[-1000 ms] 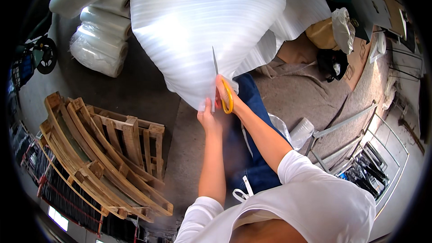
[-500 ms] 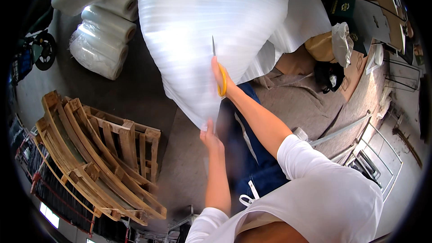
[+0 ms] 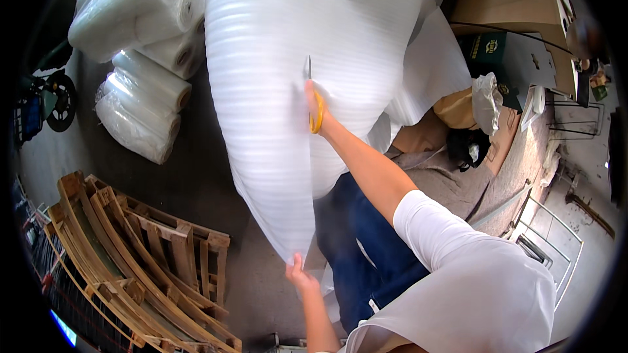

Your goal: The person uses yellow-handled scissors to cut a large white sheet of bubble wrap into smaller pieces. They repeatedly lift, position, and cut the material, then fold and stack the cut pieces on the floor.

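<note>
A wide white foam sheet (image 3: pixel 275 111) with a ribbed surface hangs before me and narrows to a corner near my body. That lower corner is pinched in my left hand (image 3: pixel 302 276). Higher up, my right hand (image 3: pixel 314 101) grips scissors (image 3: pixel 316 113) with yellow handles, their pointed metal blade lying over the sheet and aimed away from me. A straight cut edge runs from around the scissors down toward my left hand, with the sheet parted along it. My right fingers partly hide the handles.
Wrapped clear-plastic rolls (image 3: pixel 140 91) lie at the left. Stacked wooden pallets (image 3: pixel 137 255) stand at the lower left. At the right are a large cardboard box (image 3: pixel 510 0), a dark green box (image 3: pixel 484 49), a black bag (image 3: pixel 468 147) and a metal frame (image 3: pixel 549 229).
My left hand has moved down toward my body, drawing the sheet's corner with it. The cut edge below the scissors shows longer. My right hand keeps the scissors at nearly the same spot.
</note>
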`<state>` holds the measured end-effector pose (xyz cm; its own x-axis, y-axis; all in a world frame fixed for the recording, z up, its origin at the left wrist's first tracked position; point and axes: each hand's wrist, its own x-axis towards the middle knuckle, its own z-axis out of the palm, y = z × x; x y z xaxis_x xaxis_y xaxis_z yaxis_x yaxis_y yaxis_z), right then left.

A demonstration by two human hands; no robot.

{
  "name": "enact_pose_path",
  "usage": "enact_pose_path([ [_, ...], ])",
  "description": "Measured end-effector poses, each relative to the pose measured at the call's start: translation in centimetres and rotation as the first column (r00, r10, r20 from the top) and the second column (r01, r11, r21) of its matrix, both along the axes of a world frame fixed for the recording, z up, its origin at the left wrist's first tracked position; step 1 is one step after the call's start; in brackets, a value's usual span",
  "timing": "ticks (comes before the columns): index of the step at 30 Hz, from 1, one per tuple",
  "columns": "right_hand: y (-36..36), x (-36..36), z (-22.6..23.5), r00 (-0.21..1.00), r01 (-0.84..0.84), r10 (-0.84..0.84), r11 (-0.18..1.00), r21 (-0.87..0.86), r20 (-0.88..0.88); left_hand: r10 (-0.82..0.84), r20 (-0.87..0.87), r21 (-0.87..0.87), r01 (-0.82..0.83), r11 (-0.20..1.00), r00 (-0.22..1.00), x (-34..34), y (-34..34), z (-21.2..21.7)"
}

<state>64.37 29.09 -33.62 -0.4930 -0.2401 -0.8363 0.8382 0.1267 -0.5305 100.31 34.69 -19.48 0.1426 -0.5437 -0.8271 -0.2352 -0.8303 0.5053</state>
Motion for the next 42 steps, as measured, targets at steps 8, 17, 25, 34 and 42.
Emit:
enact_pose_path([
  [8,0.0,-3.3,-0.4,0.993,-0.005,0.009,0.999,0.033,-0.118,0.128,0.158,-0.037,-0.123,0.992,0.979,0.6,-1.2,-1.3],
  [17,-0.2,-2.5,1.7,0.982,0.124,-0.136,0.988,-0.096,-0.129,0.705,0.103,0.359,-0.687,0.632,0.702,-7.1,-1.0,0.0],
  [25,-0.5,-4.4,2.9,0.995,0.004,-0.007,1.0,-0.025,-0.097,-0.364,-0.303,-0.093,0.353,0.931,0.881,-29.3,-7.8,-5.8],
  [34,0.6,-6.9,4.8,0.934,-0.082,0.154,0.971,0.224,-0.324,-0.242,-0.476,0.542,0.498,0.677,0.846,-39.6,-13.3,-9.6],
  [42,0.2,-6.8,5.1,0.803,-0.09,0.25,0.948,0.305,-0.54,-0.108,-0.191,0.242,0.154,0.958,0.976,-44.6,-12.6,-9.2],
])
